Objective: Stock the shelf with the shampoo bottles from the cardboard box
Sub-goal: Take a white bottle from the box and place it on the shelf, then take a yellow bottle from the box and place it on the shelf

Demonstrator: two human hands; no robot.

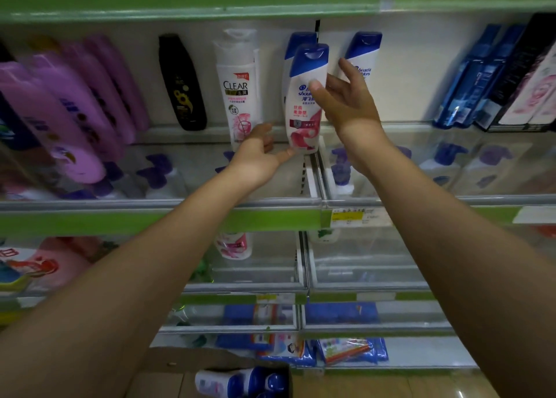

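Observation:
A white shampoo bottle (304,109) with a blue cap and pink label stands slightly tilted on the middle shelf (168,208). My right hand (346,103) holds its right side, thumb on the front label and fingers spread beside and behind it. Lower down, my left hand (258,157) is relaxed, with its thumb touching the bottle's base. Two more blue-capped bottles (361,57) stand behind and to the right. At the bottom edge, the cardboard box (192,361) holds more blue-capped bottles (240,382).
A white CLEAR bottle (237,97) and a black bottle (182,84) stand left of the held one. Purple bottles (69,106) fill the far left, dark blue boxes (487,75) the right. A clear divider (313,175) runs beside the bottle. Lower shelves hold packets.

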